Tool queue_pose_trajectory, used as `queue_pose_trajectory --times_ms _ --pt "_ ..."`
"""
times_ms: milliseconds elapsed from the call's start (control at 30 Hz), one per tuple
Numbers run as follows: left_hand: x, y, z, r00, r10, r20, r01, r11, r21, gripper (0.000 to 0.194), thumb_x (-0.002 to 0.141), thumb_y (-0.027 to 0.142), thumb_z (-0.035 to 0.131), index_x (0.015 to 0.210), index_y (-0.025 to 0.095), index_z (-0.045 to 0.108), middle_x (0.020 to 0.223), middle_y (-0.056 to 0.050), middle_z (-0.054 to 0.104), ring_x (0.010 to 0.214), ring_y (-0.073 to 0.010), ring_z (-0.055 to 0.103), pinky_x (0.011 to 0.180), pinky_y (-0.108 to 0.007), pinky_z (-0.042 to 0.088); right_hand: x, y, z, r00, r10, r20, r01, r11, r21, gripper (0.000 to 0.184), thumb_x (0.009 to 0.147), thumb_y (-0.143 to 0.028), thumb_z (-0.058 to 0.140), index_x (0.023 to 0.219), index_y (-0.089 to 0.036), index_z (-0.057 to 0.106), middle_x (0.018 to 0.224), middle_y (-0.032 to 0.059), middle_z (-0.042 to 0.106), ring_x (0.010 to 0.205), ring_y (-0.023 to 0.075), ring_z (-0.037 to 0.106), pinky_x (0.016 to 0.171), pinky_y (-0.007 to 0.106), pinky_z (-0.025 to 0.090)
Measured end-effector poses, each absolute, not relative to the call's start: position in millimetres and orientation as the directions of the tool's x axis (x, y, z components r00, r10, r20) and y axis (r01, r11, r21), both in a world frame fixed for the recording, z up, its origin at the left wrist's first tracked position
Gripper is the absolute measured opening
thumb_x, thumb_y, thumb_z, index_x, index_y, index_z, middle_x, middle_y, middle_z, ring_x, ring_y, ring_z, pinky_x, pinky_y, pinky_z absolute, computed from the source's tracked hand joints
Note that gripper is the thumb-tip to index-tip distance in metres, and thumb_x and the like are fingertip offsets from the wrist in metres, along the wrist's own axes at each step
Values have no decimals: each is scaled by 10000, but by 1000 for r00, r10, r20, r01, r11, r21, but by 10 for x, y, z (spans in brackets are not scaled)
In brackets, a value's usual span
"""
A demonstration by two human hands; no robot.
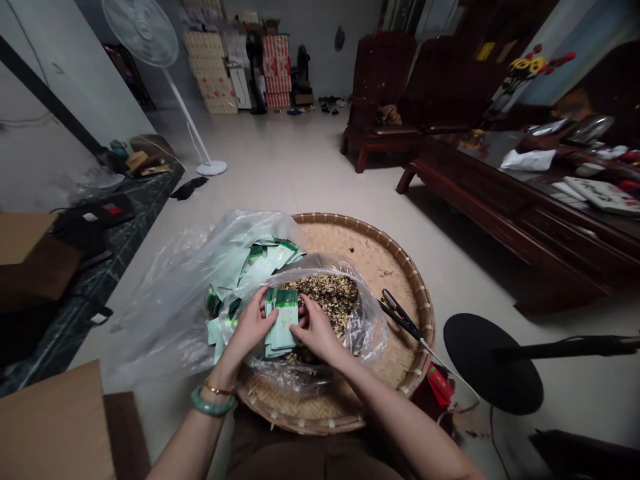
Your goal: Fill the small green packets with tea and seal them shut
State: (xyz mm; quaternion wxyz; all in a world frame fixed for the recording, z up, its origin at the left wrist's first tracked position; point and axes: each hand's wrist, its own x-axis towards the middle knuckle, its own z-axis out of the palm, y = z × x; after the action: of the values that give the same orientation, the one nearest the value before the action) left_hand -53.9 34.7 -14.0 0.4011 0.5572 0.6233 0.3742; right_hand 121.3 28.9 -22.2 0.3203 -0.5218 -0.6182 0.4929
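Under the fingers of the left hand [250, 327] and right hand [320, 327], most of the packets [283, 327] hidden, their small print unreadable. Just right of the fingers, dark flakes [327, 300] blurred behind the bag [367, 333], perhaps tea. Further right of the fingers, red packet [440, 385] partly hidden behind the basket [423, 293]. Below the fingers, both forearms [190, 447] cut off by the picture's bottom edge.

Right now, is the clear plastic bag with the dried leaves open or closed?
Open. The clear plastic bag gapes wide, and the dried leaves lie uncovered right beside the right hand.
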Motion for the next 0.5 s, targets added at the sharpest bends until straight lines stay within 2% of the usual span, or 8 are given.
queue_pose_trajectory --times_ms 67,133,200,267,333,400,500 --pt "-539 275 -94 -77 996 47 642 13 766 629 783 263 584 1366 138 384 970 -106 661 743 -223 646 733 -404 528 1217 284 -243 -266 957 -118 343 -21 -939 700 685 -90 603 1349 -181 402 902 15 576 605 100 545 652 263 511" --pt "-489 187 2 -45 977 207 824 -80 561 600 820 244 560 1383 147 380 1056 -137 615 851 -251 611 803 -431 497 1206 278 -257 -258 958 -126 329 -35 -944 670 687 -64 581 1327 -192 429 774 -28 574 587 102 543 619 239 495" --pt "-418 121 99 16 952 304 918 -134 373 518 845 241 541 1347 158 445 1119 -161 569 977 -296 553 850 -456 467 1186 280 -271 -247 960 -132 312 -50 -949 588 697 -55 552 1268 -178 484 708 -41 570 596 109 551 620 233 488" --pt "-363 109 147 99 943 318 942 -192 277 461 854 235 530 1305 146 494 1120 -165 561 998 -306 528 848 -450 465 1169 289 -289 -253 959 -131 310 -48 -949 508 703 -71 554 1201 -171 533 712 -34 577 605 112 556 632 237 488" --pt "-346 151 130 150 946 289 934 -231 271 398 852 200 515 1245 141 541 1042 -141 592 942 -280 553 812 -415 482 1164 297 -307 -266 956 -125 339 -29 -940 498 692 -110 603 1182 -177 546 779 -16 587 603 111 549 646 253 494" --pt "-371 215 82 160 957 243 914 -236 329 307 850 166 490 1134 148 605 935 -105 629 853 -244 594 766 -373 496 1176 293 -312 -269 956 -117 389 -4 -921 549 680 -157 654 1214 -179 532 868 14 585 624 121 547 677 282 502" --pt "-439 256 85 131 965 226 878 -219 426 221 856 152 463 956 166 659 858 -77 668 781 -218 634 733 -346 503 1211 248 -279 -299 951 -81 461 70 -885 643 701 -218 683 1309 -182 478 986 68 560 790 180 572 774 331 493"
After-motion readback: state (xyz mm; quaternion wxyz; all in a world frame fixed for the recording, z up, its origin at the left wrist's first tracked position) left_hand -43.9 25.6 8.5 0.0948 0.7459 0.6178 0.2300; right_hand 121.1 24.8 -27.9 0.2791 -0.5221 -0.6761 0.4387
